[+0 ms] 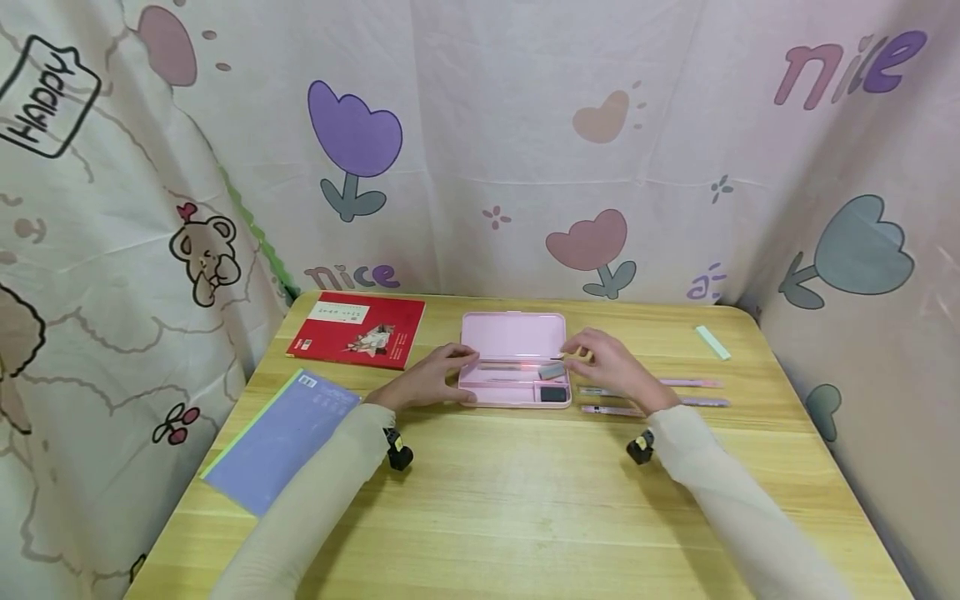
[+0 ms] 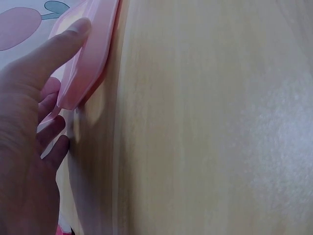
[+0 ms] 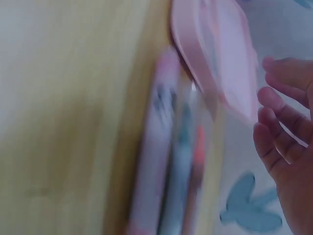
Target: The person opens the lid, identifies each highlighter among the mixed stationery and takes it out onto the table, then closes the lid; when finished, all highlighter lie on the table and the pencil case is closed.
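An open pink pencil case (image 1: 513,336) lies on the table with its lid folded back. Inside are slim pens or pencils (image 1: 506,381), a grey block (image 1: 551,372) and a dark block (image 1: 553,394). My left hand (image 1: 427,379) holds the case's left end, the thumb (image 2: 73,36) on its front side and the fingers partly hidden behind it. At the right end, my right hand (image 1: 611,367) hovers beside the lid hinge. Its fingers (image 3: 274,105) are loosely bent, with nothing between them. Several pens (image 3: 154,147) lie just right of the case, under that hand.
To the left lie a red book (image 1: 382,321) and a blue-purple notebook (image 1: 285,442) with a green edge. A pale green strip (image 1: 711,342) sits at the back right of the wooden table (image 1: 517,500). A printed curtain (image 1: 480,150) hangs around the back and sides.
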### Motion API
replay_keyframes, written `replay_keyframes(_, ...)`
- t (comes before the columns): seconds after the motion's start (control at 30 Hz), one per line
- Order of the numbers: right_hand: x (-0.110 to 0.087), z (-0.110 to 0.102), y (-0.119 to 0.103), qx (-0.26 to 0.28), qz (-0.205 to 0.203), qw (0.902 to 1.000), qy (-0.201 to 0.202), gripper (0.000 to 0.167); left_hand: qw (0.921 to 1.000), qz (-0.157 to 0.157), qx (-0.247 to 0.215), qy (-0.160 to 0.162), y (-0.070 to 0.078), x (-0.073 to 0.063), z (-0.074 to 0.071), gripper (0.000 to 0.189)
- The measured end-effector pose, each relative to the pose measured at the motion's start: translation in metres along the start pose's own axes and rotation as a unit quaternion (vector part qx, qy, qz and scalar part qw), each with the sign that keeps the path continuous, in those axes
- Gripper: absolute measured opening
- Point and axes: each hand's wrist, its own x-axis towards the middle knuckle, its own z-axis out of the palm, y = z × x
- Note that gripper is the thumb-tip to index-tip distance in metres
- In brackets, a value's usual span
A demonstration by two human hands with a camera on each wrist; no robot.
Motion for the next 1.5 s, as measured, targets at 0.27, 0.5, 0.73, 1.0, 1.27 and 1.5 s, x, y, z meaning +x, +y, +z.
replay_keyframes(0.27, 0.022, 0.039, -0.015, -0.041, -0.018, 0.998, -0.044, 0.018, 1.0, -0.002, -0.002, -0.001, 0.001, 0.0, 0.0, 0.095)
replay_keyframes(0.5, 0.025, 0.05, -0.018, -0.086, -0.038, 0.9947, -0.042, 0.018, 1.0, 0.0, 0.005, -0.003, -0.002, 0.002, 0.001, 0.096)
replay_keyframes(0.73, 0.029, 0.059, -0.024, -0.115, -0.067, 0.9897, -0.053, 0.021, 1.0, 0.0, 0.004, -0.002, -0.004, 0.002, 0.001, 0.096)
replay_keyframes(1.0, 0.032, 0.061, -0.027, -0.15, -0.071, 0.9852, -0.044, 0.016, 1.0, 0.001, -0.002, -0.003, -0.003, 0.004, 0.002, 0.097)
replay_keyframes(1.27, 0.033, 0.059, -0.026, -0.158, -0.073, 0.9834, -0.05, 0.013, 1.0, 0.0, 0.0, -0.002, -0.002, 0.004, 0.002, 0.096)
replay_keyframes(1.5, 0.03, 0.046, -0.027, -0.123, -0.074, 0.9894, -0.022, 0.012, 1.0, 0.0, 0.002, 0.001, -0.003, 0.002, 0.002, 0.097)
